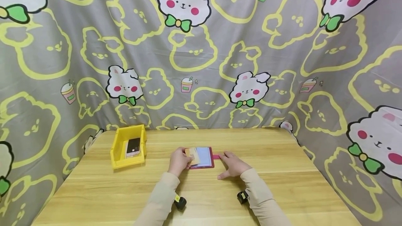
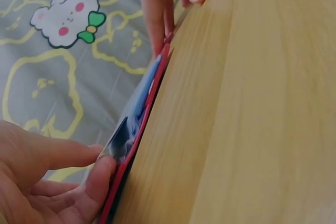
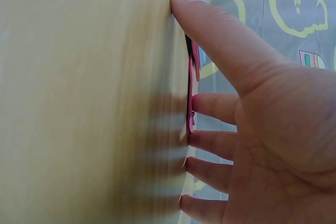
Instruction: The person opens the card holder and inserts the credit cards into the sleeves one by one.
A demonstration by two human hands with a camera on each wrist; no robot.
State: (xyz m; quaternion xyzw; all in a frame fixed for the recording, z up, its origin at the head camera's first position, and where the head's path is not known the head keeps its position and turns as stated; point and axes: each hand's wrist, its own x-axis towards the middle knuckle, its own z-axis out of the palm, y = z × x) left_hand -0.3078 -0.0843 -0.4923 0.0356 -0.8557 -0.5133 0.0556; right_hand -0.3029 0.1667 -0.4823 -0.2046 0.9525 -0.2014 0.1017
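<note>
A card holder with a red cover and pale blue sleeves lies open on the table. My left hand is at its left side, pinching a tan card between thumb and index finger. In the left wrist view the card's edge tilts up from the sleeves beside the fingertips. From the holder's right side a pink strap sticks out. My right hand rests there with fingers spread, fingertips on the strap and tabletop, the thumb extended toward the near side.
At the left of the wooden table stands a yellow bin with a black card and a lighter one inside. A grey patterned curtain hangs behind the table and along both sides.
</note>
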